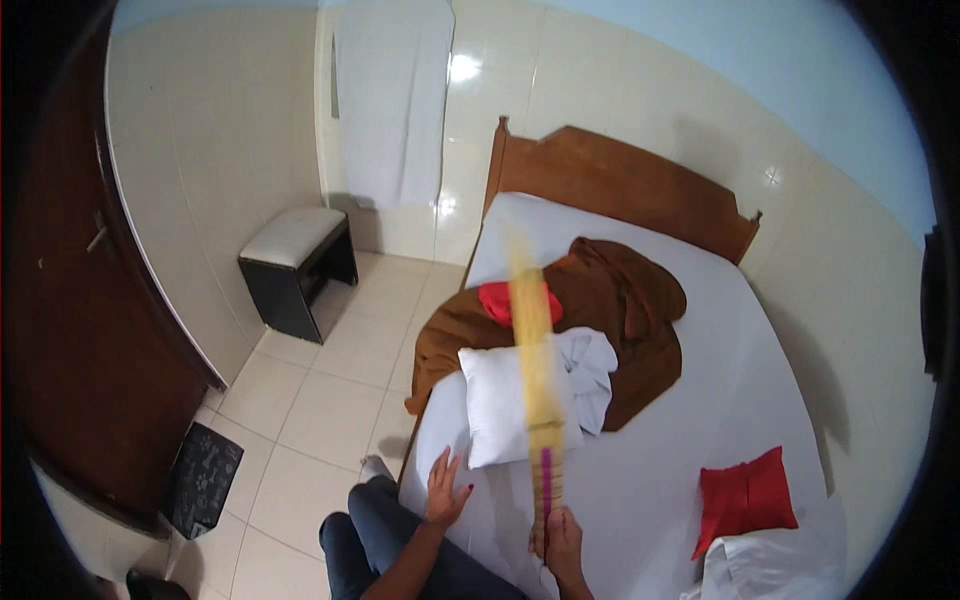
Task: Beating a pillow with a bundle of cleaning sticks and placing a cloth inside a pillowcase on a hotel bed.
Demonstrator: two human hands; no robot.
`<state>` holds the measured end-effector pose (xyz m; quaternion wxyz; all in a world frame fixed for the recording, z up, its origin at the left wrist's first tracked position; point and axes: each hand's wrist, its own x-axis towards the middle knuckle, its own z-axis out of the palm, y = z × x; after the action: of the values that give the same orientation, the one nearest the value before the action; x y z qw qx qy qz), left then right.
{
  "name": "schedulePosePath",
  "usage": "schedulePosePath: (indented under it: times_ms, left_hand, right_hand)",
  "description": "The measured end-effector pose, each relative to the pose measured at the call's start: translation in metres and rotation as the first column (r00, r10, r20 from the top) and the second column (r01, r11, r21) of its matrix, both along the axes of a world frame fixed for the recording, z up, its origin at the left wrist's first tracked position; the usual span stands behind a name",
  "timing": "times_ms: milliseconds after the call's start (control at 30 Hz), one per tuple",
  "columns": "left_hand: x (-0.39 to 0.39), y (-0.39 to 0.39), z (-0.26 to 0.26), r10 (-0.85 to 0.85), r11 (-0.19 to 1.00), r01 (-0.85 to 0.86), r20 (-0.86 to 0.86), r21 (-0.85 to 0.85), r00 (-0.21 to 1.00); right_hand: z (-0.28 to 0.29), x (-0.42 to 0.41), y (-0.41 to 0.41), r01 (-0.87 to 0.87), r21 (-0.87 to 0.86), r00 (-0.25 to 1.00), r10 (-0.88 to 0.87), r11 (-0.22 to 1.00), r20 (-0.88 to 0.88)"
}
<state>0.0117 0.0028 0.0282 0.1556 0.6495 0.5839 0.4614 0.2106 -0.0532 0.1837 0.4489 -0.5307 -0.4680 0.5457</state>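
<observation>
My right hand (pixel 562 536) is closed around the bound handle of a straw hand broom (pixel 543 375), whose blurred bristles point away from me over the bed. My left hand (pixel 446 491) holds nothing; its fingers are spread above the near left edge of the white-sheeted bed (pixel 645 487). Beyond it, a white pillow (pixel 495 405) lies partly behind the broom, next to a crumpled white cloth (pixel 592 375). A rumpled brown blanket (pixel 652 352) with a red item (pixel 495 302) on it covers the middle of the bed.
A red cushion (pixel 746 495) and a white cloth (pixel 757 566) lie at the bed's near right. The wooden headboard (pixel 615 180) is against the wall. At left are a padded stool (pixel 296 236), a dark mat (pixel 202 480) and a brown door (pixel 90 315); a white towel (pixel 394 105) hangs behind.
</observation>
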Motion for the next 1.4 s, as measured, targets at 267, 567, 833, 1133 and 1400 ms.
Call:
schedulePosePath:
  times_ms: [267,567,833,1133,1400]
  left_hand:
    - [-0.002,0.006,0.01,-0.047,0.997,0.048,0.013,-0.056,0.999]
    - [0.003,0.009,0.019,-0.128,0.992,0.127,-0.058,-0.026,0.99]
    - [0.006,0.014,0.009,-0.199,0.974,0.179,-0.143,-0.139,0.97]
    - [0.008,0.011,0.014,-0.189,0.976,0.178,-0.083,-0.125,0.978]
    - [0.007,0.009,0.016,-0.187,0.974,0.165,-0.142,-0.152,0.972]
  right_hand:
    - [-0.08,0.01,0.018,-0.081,-0.22,0.809,0.193,0.972,0.556]
    - [0.034,0.007,0.021,0.328,0.589,0.943,-0.22,0.739,-0.25]
    - [-0.056,0.037,0.014,0.062,-0.34,0.997,-0.046,0.938,0.054]
    - [-0.061,0.028,0.025,0.097,0.415,0.947,-0.212,0.905,0.241]
    - [0.048,0.029,0.019,0.169,0.182,0.982,-0.15,0.969,-0.115]
